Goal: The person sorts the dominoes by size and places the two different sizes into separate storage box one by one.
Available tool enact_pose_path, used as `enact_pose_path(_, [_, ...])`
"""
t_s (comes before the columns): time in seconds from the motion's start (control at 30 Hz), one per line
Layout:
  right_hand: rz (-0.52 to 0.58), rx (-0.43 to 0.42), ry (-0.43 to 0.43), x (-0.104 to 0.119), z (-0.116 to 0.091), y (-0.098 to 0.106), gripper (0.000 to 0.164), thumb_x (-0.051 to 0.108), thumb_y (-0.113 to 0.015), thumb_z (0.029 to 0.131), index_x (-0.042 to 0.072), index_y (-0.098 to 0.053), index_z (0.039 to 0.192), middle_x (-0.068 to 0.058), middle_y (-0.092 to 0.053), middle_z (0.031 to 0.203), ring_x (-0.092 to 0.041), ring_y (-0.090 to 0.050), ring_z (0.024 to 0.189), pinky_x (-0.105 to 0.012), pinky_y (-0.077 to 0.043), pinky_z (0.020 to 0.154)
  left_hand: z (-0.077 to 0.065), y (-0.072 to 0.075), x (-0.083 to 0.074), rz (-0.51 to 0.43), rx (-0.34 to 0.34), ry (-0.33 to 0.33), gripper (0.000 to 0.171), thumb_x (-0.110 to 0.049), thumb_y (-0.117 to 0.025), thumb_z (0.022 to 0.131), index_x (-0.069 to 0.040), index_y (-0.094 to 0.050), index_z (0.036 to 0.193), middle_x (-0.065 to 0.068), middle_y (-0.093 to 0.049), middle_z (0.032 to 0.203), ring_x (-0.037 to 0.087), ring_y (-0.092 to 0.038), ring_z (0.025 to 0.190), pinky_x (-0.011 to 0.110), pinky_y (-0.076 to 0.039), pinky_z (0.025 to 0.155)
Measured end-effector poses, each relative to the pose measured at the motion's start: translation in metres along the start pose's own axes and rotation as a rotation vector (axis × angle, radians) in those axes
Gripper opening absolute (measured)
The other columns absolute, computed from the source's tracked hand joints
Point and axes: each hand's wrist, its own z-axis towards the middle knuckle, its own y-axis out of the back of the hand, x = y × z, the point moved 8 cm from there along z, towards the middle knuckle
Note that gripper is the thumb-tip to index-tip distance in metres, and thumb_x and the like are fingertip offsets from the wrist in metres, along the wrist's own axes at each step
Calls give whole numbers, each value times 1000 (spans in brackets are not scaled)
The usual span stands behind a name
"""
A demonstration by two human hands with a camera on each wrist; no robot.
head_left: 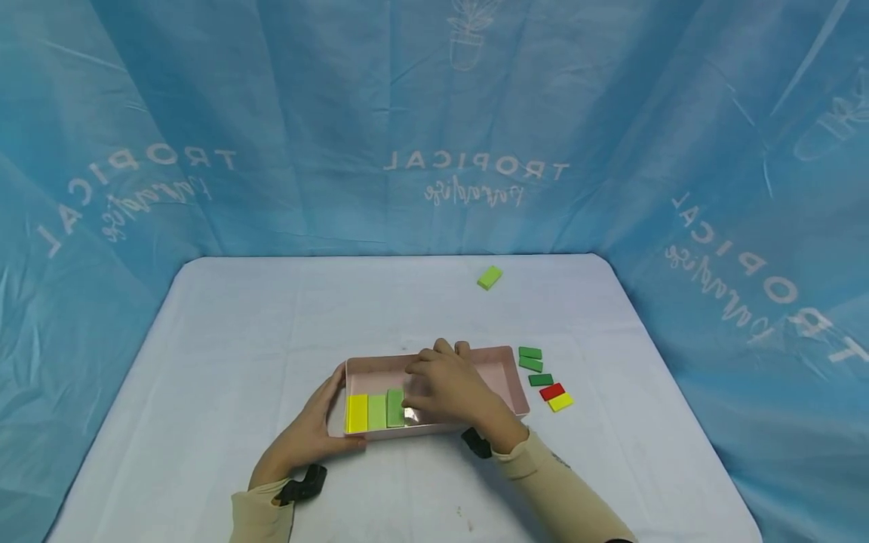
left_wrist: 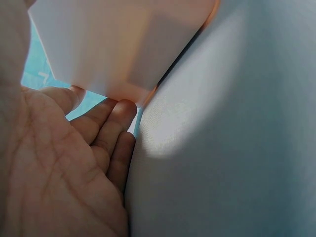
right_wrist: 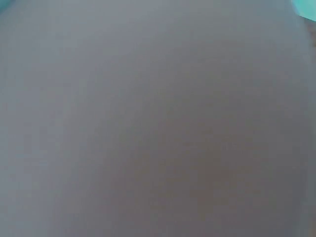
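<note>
In the head view, the left hand (head_left: 308,434), spread wide, grips the end of the pink tray (head_left: 495,371), a useful brace; the right hand (head_left: 451,385) bends over the tile row (head_left: 376,412) inside, any hold hidden, where gentle, flush seating seems best. The left wrist view shows fingertips (left_wrist: 126,109) touching the tray; the right's, only blur.

A grey surface (right_wrist: 123,118) fills nearly the whole right wrist view, too blurred to tell what it is. It is paler toward the left and darkens toward the lower middle and right, where it takes on a faint brownish tinge. A small teal patch (right_wrist: 4,4) sits in the top left corner, a teal wedge (right_wrist: 307,9) in the top right, with a brown sliver (right_wrist: 313,29) just below it.
</note>
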Motion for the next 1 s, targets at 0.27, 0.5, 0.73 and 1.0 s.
enact_pose_path(0.27, [-21,-42,-63,-24,-8,27,48,59,-77,81,23,-77,112,9,-72,110,-14,-48,93,-41,-30,77,-1,1,-1,14,-9,0,134,-46,-92,67,-13,-5,163,17,-21,166,44,-16,152,69,-17,118])
enact_pose_path(0.5, [23,-65,-116,-41,-12,44,43,53,-79,82,23,-77,112,8,-72,110,-14,-48,93,-44,-30,79,0,0,0,10,2,31,135,-46,-92,67,-16,-4,164,16,-20,167,43,-15,152,67,-17,118])
enact_pose_path(0.73, [33,-103,-162,-62,-16,62,40,47,-79,84,21,-76,114,7,-71,109,-16,-43,89,-44,-24,78,1,0,-1,3,-1,20,135,-44,-93,67,-15,-4,164,16,-20,167,44,-16,152,68,-17,118])
enact_pose_path(1.0, [29,-83,-246,-95,-10,72,44,50,-77,86,17,-76,114,1,-72,112,-21,-45,92,-45,-26,78,-1,0,-3,8,-2,7,134,-44,-93,67,-12,-5,163,17,-21,166,44,-17,152,69,-17,118])
